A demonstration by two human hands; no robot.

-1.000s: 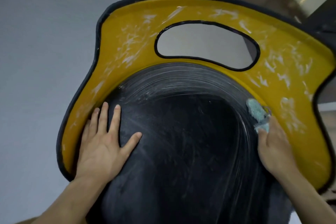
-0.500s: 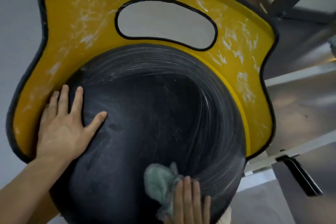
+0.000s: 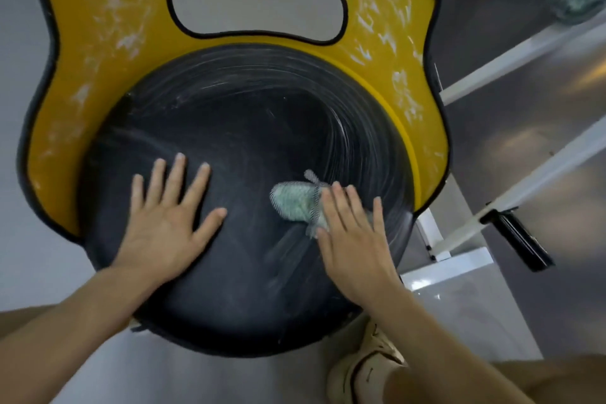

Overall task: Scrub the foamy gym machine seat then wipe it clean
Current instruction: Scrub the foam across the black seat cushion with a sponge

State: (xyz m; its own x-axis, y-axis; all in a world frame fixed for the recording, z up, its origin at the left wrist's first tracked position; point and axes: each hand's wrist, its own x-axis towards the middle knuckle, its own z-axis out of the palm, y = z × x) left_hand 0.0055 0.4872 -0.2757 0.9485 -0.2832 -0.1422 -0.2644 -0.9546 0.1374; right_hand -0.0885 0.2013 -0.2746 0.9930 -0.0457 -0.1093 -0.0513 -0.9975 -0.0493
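Seat point(image 3: 249, 128) is foam-streaked: your left hand point(image 3: 164, 223) braces flat, your right hand point(image 3: 354, 239) presses the scrubber point(image 3: 295, 203) under straight fingers point(image 3: 338, 207); work overlapping circles toward the yellow rim point(image 3: 98, 43).

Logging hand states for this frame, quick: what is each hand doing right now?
Left hand: open, flat on the black seat, fingers spread.
Right hand: open, straight fingers pressing the green scrub pad onto the seat.
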